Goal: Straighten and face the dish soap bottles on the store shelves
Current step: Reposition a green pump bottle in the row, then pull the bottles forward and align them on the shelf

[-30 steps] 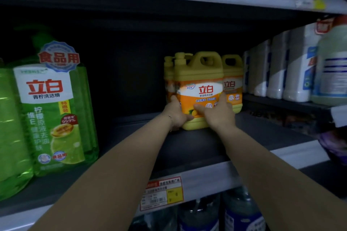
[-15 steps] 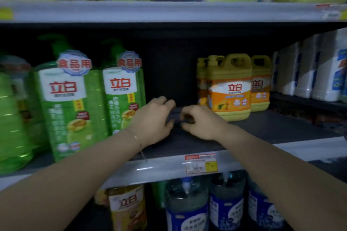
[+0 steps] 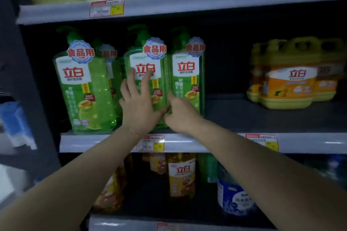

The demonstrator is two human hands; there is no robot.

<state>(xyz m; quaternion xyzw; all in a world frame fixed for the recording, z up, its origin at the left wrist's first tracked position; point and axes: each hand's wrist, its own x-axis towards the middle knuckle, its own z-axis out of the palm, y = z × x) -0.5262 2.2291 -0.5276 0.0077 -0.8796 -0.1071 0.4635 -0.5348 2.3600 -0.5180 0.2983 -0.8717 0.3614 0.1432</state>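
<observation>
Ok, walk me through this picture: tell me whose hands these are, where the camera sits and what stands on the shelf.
No machine here: these are a person's two bare hands, filmed by one camera worn on the head, looking forward and down. The left hand lies with spread fingers on the front of the middle green bottle. The right hand touches low down where that bottle meets the right green bottle; whether it grips is unclear. The left green bottle stands beside them, orange jugs to the right, all on one shelf.
</observation>
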